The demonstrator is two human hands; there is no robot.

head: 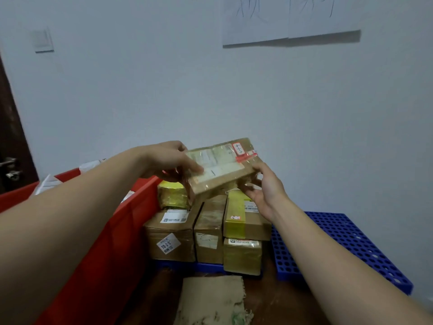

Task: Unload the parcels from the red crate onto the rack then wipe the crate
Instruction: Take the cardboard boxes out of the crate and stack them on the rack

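A flat brown parcel (222, 167) with white labels and red tape is held tilted above the stack. My left hand (168, 160) grips its left end with the thumb on top. My right hand (264, 188) holds its right end from below, fingers curled round the edge. Under it several taped cardboard parcels (208, 231) are stacked on a blue perforated rack (339, 242) against the wall. The red crate (112, 231) stands at the left, with a few white-labelled parcels (91, 165) showing inside behind my left arm.
A tan cloth (210, 301) lies on the brown floor in front of the stack. The white wall stands close behind the rack, with paper sheets (290, 19) stuck high up. A dark door with a metal handle (9, 165) is at the far left.
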